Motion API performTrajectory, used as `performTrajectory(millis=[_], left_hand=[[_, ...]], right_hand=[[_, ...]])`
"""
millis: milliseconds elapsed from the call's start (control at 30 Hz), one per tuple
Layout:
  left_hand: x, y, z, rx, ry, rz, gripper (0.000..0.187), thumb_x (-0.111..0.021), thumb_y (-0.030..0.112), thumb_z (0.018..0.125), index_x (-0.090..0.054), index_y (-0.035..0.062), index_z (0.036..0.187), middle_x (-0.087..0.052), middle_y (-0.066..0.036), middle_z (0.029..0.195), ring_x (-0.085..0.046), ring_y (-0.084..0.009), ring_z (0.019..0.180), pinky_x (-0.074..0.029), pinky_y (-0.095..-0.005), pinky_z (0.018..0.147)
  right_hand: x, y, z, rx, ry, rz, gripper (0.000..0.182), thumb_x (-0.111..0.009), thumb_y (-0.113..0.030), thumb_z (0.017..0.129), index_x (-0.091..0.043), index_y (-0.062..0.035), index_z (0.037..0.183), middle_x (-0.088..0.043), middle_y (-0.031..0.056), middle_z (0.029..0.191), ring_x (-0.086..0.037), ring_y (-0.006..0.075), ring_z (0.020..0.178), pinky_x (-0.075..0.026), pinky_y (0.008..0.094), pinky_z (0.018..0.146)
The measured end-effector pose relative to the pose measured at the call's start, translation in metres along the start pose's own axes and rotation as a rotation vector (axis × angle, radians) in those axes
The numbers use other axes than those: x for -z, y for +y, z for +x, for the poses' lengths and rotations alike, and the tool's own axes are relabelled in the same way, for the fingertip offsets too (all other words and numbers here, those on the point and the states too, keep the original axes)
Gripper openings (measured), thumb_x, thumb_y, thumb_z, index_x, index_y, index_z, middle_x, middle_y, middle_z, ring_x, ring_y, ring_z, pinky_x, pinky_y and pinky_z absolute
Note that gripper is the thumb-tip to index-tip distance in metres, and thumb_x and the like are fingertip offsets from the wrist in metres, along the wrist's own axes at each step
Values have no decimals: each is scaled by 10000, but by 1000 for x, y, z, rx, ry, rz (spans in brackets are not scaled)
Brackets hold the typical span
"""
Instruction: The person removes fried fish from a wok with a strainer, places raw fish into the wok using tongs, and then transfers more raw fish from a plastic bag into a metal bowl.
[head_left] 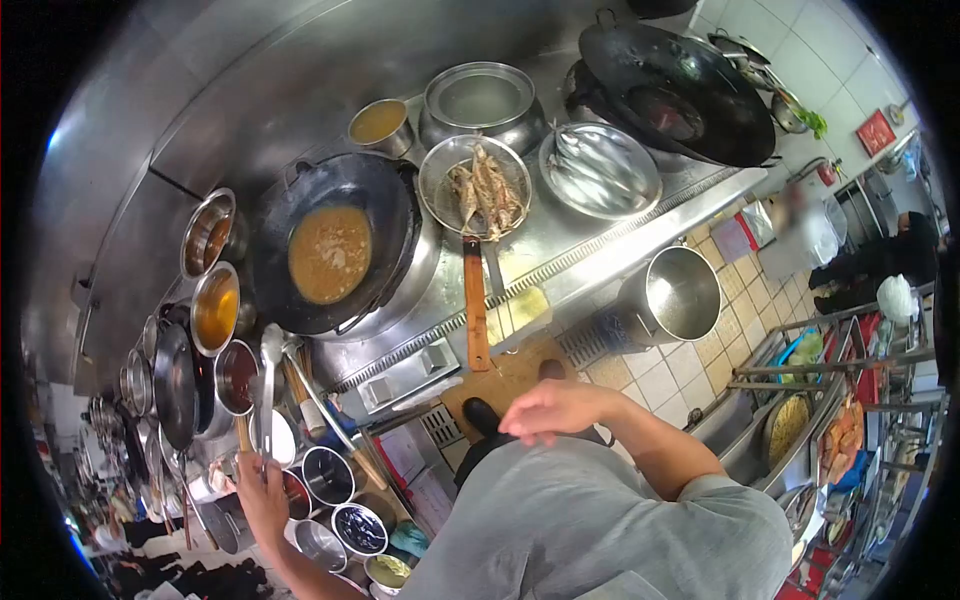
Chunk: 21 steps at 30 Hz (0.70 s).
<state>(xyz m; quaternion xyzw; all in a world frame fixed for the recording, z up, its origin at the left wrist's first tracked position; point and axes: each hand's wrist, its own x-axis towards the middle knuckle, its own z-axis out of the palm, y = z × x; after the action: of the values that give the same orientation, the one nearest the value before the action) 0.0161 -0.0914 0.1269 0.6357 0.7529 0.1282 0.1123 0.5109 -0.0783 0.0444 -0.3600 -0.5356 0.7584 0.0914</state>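
My left hand (262,492) reaches down at the left. Its fingers are closed around the lower end of a long metal cooking utensil (267,385); the angle hides the exact kind. My right hand (548,410) hovers before my body, fingers loosely extended, with nothing in it. In front, a black wok (270,225) contains brown soupy liquid (330,255). A wire strainer (430,190) with a wooden handle (475,305) lies on the steel stove top, bearing browned fish (487,190). To its right is a bowl (625,208) of raw silvery fish (600,165).
Behind the strainer stand a steel pot (445,130) and a small pot of yellowish liquid (380,123). A second black wok (730,105) is at the far right. Sauce bowls (216,310) line the left side. A tall steel pot (683,295) stands beyond the stove's front edge.
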Motion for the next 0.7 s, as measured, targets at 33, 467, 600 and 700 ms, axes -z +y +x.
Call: performTrajectory(millis=[33, 467, 600, 700], left_hand=[[2, 21, -6, 24, 20, 9, 141, -587, 81, 921, -508, -14, 990, -599, -253, 1093, -587, -345, 925, -464, -460, 780], [-213, 347, 28, -613, -208, -456, 399, -635, 67, 910, -556, 2, 1296, -565, -216, 1347, -564, -362, 1230, -441, -433, 1038], [-239, 391, 9, -758, -267, -496, 383, -650, 109, 934, -573, 27, 1300, -553, -207, 1384, -553, -345, 1273, -458, -415, 1041], [-231, 373, 8, -652, -470, -540, 357, -663, 150, 952, -597, 32, 1282, -605, -174, 1342, -595, -289, 1235, -488, -375, 1004]], right_hand=[[-2, -15, 1, 72, -14, -20, 411, -582, -370, 1017, -634, -45, 1264, -709, 56, 895, -674, 123, 703, -535, 274, 671], [76, 18, 68, 576, 518, 1164, 374, -545, -191, 999, -488, 5, 1313, -663, 184, 1167, -634, 279, 1112, -494, 409, 1003], [169, 68, -1, 436, 947, 1139, 236, -639, -88, 885, -529, -8, 1078, -615, 106, 792, -652, 253, 743, -564, 429, 675], [278, 108, -68, -99, 1197, 472, 801, -543, -750, 885, -627, 38, 1000, -642, 136, 824, -649, 236, 733, -530, 431, 648]])
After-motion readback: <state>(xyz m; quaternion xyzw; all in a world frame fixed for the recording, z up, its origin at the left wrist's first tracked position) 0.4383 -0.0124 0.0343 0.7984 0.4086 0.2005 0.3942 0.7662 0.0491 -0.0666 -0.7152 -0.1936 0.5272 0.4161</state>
